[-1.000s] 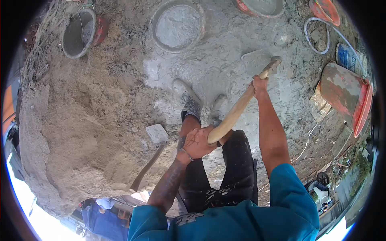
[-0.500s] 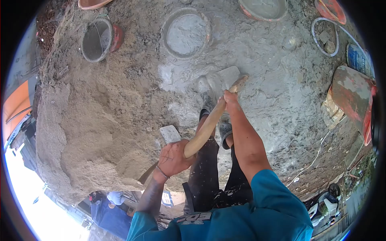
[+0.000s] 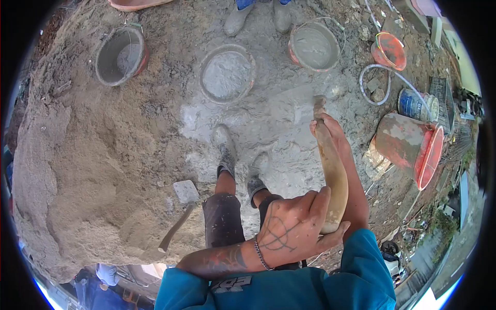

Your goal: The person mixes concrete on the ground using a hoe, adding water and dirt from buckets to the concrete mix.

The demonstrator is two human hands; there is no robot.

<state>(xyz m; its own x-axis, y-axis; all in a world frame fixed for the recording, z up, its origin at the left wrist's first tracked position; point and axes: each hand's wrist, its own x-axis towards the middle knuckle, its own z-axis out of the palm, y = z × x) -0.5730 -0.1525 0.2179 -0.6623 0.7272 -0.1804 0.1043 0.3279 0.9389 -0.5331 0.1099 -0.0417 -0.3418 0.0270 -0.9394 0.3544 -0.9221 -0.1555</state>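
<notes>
My left hand (image 3: pixel 294 225), with a bracelet at its wrist, is wrapped round the near end of a thick curved wooden handle (image 3: pixel 333 170). Farther up, my right hand (image 3: pixel 330 127) grips the same handle near its far end. The tool's blade past it is blurred over the wet grey mortar (image 3: pixel 284 116). My booted feet stand in the mortar, below a round tub (image 3: pixel 227 74) filled with grey mix. A second tool with a flat metal blade (image 3: pixel 185 191) and a wooden handle lies on the sand (image 3: pixel 93 175) at the left.
Buckets stand at the upper left (image 3: pixel 120 56) and upper right (image 3: pixel 314 46). Another person's boots (image 3: pixel 238 20) are at the top. On the right are a small red bucket (image 3: pixel 391 50), a hose (image 3: pixel 363 85), a blue-white bucket (image 3: pixel 416 105) and a large red container (image 3: pixel 405 144).
Both hands and the handle have moved right, and the handle now points more steeply away from me. The view has shifted, bringing another person's boots into sight at the top.
</notes>
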